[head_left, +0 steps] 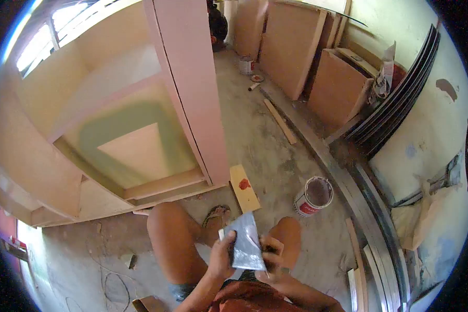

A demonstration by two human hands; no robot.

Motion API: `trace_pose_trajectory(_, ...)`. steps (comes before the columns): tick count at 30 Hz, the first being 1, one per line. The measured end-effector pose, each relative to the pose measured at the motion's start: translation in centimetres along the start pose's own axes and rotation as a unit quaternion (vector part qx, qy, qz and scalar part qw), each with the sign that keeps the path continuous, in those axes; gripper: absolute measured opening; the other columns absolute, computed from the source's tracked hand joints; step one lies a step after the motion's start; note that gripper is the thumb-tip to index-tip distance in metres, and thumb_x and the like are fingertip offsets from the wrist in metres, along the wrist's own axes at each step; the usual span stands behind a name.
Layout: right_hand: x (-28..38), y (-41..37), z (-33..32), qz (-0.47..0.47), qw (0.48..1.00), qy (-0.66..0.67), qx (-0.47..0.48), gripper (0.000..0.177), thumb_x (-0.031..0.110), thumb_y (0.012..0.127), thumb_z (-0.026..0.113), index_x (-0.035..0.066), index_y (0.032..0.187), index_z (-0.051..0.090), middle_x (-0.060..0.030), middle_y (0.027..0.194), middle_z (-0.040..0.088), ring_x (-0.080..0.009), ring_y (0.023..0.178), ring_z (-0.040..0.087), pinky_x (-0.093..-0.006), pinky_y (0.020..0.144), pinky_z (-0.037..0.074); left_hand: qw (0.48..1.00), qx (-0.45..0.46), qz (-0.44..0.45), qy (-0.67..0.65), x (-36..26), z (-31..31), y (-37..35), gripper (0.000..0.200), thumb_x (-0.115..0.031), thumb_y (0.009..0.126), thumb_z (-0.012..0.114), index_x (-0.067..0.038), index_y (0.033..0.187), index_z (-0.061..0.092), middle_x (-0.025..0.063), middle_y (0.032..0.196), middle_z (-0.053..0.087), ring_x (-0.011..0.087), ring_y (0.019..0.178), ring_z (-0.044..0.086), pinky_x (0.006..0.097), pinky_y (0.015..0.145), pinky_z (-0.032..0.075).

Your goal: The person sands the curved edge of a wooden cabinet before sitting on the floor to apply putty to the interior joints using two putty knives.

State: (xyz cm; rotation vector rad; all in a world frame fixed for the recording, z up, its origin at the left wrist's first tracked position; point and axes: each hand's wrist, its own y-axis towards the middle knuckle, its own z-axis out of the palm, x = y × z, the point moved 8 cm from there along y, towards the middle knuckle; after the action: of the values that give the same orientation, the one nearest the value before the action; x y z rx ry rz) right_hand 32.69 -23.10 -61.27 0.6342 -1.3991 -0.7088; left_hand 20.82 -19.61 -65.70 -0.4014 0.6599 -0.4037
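In front of my lap I hold a flat, shiny grey putty scraper (246, 244), roughly trapezoid in shape. My left hand (222, 256) grips its left edge, thumb on the face, and a small pale edge shows beside that thumb. My right hand (271, 257) has its fingers curled at the scraper's right side; what lies under them is partly hidden. Beyond the hands, a yellowish wooden board (245, 190) with a red smear lies on the floor. To its right stands an open can (314, 196) with a red label and pinkish-brown contents.
A large wooden cabinet (192, 99) with pink-coated edges stands at left. Long metal bars (343, 192) lie along the right. Brown panels (291, 47) lean on the far wall, near another can (246, 65). A wood strip (280, 121) and a loose cable (117, 288) lie on the floor.
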Motion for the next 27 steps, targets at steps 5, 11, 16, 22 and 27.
trace_pose_trajectory(5,-6.1,0.0,0.3,0.195,0.876,-0.338,0.283,0.030,0.018,0.085,0.058,0.008,0.112,0.051,-0.0114,0.115,0.047,-0.0280,0.106,0.048,-0.0336,0.094,0.038,0.967,0.028,0.006,0.253,0.9,0.7,-3.9,0.024,-0.022,0.088,0.054,-0.001,0.099,0.058,0.0041,0.088,0.060,0.0143,0.076,0.057,0.0294,0.068,0.048)
trace_pose_trajectory(11,-10.0,-8.6,-3.6,0.655,0.627,0.317,-0.278,0.027,0.022,0.081,0.055,0.007,0.104,0.057,-0.0093,0.094,0.061,-0.0206,0.084,0.061,-0.0339,0.071,0.049,0.994,-0.088,-0.023,-0.055,0.2,-2.0,-1.3,0.032,-0.032,0.087,0.049,-0.006,0.104,0.056,0.0085,0.094,0.062,0.0237,0.085,0.061,0.0391,0.080,0.048)
trace_pose_trajectory(16,-5.8,-8.7,1.2,0.642,0.534,0.538,-0.115,0.035,0.033,0.083,0.055,0.001,0.096,0.059,-0.0118,0.072,0.064,-0.0239,0.061,0.063,-0.0354,0.058,0.053,0.993,-0.103,0.008,-0.049,-1.0,-0.9,-1.1,0.036,-0.037,0.085,0.051,-0.007,0.105,0.054,0.0077,0.094,0.061,0.0225,0.084,0.060,0.0375,0.076,0.048)
trace_pose_trajectory(22,-4.5,3.6,-1.4,0.595,0.759,-0.194,-0.177,0.034,0.034,0.087,0.054,0.002,0.084,0.062,-0.0068,0.063,0.061,-0.0179,0.057,0.059,-0.0292,0.056,0.049,0.986,-0.148,0.048,0.054,-0.8,-2.2,-1.5,0.032,-0.035,0.083,0.055,-0.009,0.102,0.053,0.0061,0.093,0.058,0.0227,0.081,0.058,0.0383,0.074,0.048)
trace_pose_trajectory(27,-4.4,-4.7,-2.1,0.597,0.717,-0.157,-0.323,0.038,0.029,0.081,0.063,-0.001,0.101,0.054,-0.0102,0.086,0.064,-0.0230,0.074,0.061,-0.0334,0.061,0.046,0.984,-0.168,0.062,-0.016,-1.5,-5.8,0.6,0.031,-0.033,0.082,0.058,-0.009,0.100,0.052,0.0047,0.093,0.056,0.0218,0.083,0.056,0.0387,0.073,0.047)
